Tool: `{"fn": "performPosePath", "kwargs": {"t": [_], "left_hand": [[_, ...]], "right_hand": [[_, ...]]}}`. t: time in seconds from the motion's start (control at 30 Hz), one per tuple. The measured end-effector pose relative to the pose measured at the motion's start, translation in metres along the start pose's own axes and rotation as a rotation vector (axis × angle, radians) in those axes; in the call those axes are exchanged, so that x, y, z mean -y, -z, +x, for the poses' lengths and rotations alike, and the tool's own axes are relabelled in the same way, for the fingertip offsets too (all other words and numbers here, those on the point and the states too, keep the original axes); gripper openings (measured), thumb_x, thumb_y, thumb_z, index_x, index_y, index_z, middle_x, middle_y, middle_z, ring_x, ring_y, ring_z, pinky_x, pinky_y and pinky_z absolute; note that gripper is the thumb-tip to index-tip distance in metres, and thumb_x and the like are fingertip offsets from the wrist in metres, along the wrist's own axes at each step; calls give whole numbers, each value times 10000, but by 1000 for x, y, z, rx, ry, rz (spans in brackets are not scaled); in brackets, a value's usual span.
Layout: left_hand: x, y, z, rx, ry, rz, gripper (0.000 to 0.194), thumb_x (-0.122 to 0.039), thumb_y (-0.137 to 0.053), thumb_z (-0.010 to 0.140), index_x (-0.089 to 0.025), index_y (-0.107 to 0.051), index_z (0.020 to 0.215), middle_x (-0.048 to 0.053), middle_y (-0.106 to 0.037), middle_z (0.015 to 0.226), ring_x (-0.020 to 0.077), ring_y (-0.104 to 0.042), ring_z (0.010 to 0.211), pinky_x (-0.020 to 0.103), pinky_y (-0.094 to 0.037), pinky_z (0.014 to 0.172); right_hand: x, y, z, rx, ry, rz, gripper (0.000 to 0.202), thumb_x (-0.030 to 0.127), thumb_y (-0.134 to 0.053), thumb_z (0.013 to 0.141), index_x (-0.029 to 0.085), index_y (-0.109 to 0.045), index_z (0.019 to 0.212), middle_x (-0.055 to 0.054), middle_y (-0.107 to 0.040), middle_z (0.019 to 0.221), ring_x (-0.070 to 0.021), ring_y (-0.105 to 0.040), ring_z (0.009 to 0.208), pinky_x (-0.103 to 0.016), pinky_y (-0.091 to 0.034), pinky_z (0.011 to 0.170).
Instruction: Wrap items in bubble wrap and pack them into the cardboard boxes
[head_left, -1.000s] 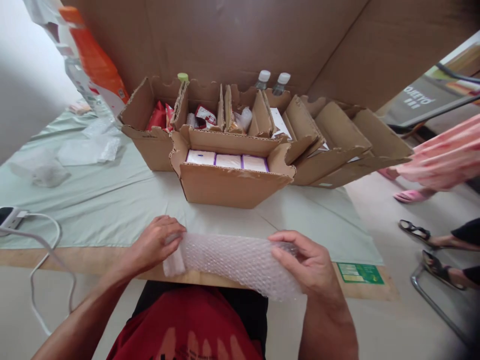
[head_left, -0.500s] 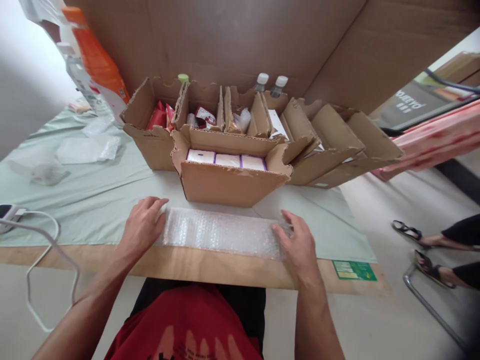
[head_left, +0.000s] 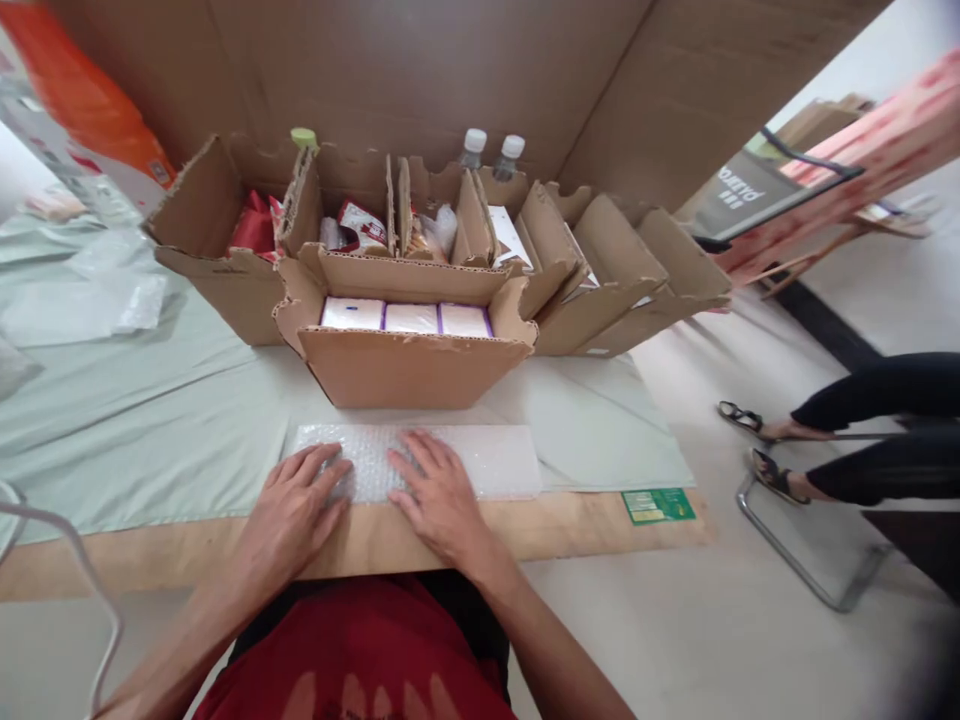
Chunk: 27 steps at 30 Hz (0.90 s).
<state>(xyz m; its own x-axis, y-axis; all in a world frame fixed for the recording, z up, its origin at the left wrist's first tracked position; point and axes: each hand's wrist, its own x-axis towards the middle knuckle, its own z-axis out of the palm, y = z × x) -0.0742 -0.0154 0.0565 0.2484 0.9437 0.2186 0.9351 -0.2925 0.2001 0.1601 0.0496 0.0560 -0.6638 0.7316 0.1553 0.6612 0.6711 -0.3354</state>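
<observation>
A flat strip of bubble wrap (head_left: 491, 462) lies along the table's front edge, just before a cardboard box. My left hand (head_left: 304, 495) rests on its left end, fingers spread loosely. Near the middle of the strip, my right hand (head_left: 435, 490) lies flat with the fingers apart. Neither hand grips anything. Behind the strip stands the low cardboard box (head_left: 405, 370), holding white packs with purple edges (head_left: 411, 318).
Behind is a row of cardboard bins (head_left: 217, 290) with red packets (head_left: 255, 228) and other goods. An orange bottle (head_left: 90, 100) stands at the left, near loose plastic wrap (head_left: 90, 305). A white cable (head_left: 82, 570) hangs at left. Another person's legs (head_left: 862, 400) show at right.
My right hand has moved left from the strip's right end to its middle and now lies flat. My left hand has come down onto the left end. The view has turned right.
</observation>
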Motion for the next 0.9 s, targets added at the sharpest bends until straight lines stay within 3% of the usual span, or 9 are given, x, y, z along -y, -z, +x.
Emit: {"fn": "performPosePath", "kwargs": {"t": [0.1,0.17,0.27,0.43,0.5,0.6,0.7,0.77,0.9], "left_hand": [[3,-3,-4,-13,12,-4,313,-214,-535,934,-198,-645,1226,140,-640,1362,346,-590,1214,500,-530,956],[2,-4,-5,-28,16,-1,308,-213,-533,928,-203,-650,1213,137,-647,1355,347,-594,1207,499,-533,942],[3,-5,-4,-32,8,-7,304,-218,-539,928,-210,-648,1211,137,-648,1348,350,-595,1205,502,-536,931],[-6,4,-1,-87,22,-45,290,-226,-534,944,-195,-631,1215,169,-606,1361,365,-569,1234,538,-533,973],[-20,9,2,-115,12,-85,292,-220,-528,955,-187,-615,1232,177,-585,1384,362,-541,1278,544,-522,1013],[-50,11,12,-73,-61,-182,311,-161,-505,952,-188,-598,1248,159,-602,1376,334,-527,1308,547,-507,1053],[-74,6,26,50,-135,-265,308,-117,-550,898,-183,-627,1190,149,-638,1332,333,-555,1278,566,-509,1045],[-83,4,32,106,-142,-344,293,-123,-590,875,-181,-651,1156,152,-650,1315,336,-571,1259,580,-508,1037],[-80,15,32,26,21,-719,293,-226,-584,929,-214,-664,1211,134,-657,1327,300,-594,1255,556,-504,1058]], "right_hand": [[-61,21,-56,-110,-211,-138,410,318,-478,1025,203,-622,1392,-140,-578,1498,-329,-502,1393,-531,-449,1084],[-95,39,-88,-251,-383,-215,415,351,-416,1037,167,-683,1295,-172,-650,1395,-344,-569,1311,-543,-465,1045],[-118,58,-105,-434,-536,-241,413,400,-425,1017,158,-724,1168,-174,-725,1233,-334,-636,1177,-526,-476,1010],[-113,55,-68,-394,-587,-122,399,461,-523,936,172,-704,1142,-180,-687,1313,-343,-594,1226,-523,-458,1008],[-110,49,-53,-380,-613,-34,344,482,-553,889,189,-704,989,-183,-688,1310,-355,-591,1226,-537,-453,1002],[-107,49,-46,-459,-606,157,267,471,-572,835,214,-633,799,-170,-709,1255,-337,-620,1171,-513,-465,987],[-100,65,-54,-498,-648,373,265,484,-610,822,219,-608,809,-108,-745,976,-262,-675,893,-404,-532,800],[-91,83,-61,-470,-707,515,291,506,-653,811,220,-601,823,-24,-677,719,-190,-611,636,-309,-498,590],[-56,111,-59,-476,-839,825,399,496,-760,758,209,-632,1004,30,-644,634,-139,-553,497,-236,-426,442]]}}
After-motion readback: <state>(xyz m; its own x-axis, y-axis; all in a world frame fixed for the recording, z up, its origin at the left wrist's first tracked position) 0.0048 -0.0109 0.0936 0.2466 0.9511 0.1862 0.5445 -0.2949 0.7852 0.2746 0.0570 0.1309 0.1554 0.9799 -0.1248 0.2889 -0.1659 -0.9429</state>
